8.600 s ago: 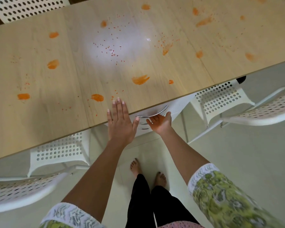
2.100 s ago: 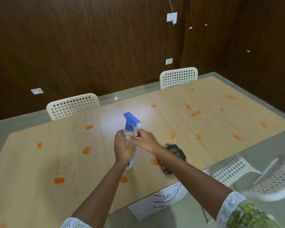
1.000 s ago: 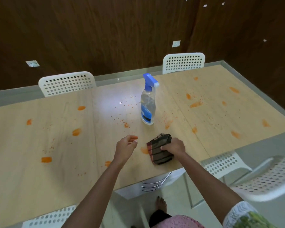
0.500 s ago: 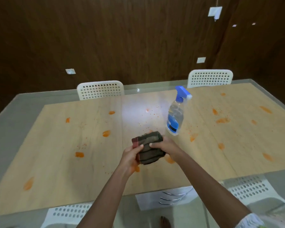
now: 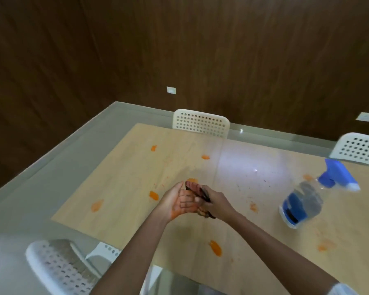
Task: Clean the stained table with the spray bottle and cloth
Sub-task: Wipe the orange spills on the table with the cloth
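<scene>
Both hands on the cloth, above the stained table

The right hand (image 5: 216, 204) grips the dark cloth (image 5: 197, 191); the left hand (image 5: 178, 202) lies open-palmed against it — seemingly cupping it. The spray bottle (image 5: 307, 199) stands well to the right on the table (image 5: 136, 188).

One view only, head-worn, wide-angle. Looked forward and down from above the near edge of the table (image 5: 136, 188), tilted toward its left end. Both forearms entered from bottom of frame; left hand (image 5: 177, 201) and right hand (image 5: 215, 202) sat near centre, close to lens. Spray bottle (image 5: 305, 201) at right edge, blurred. Far chair (image 5: 200, 122) and brown wall (image 5: 179, 50) filled upper half. Straight lines bowed toward margins.
</scene>
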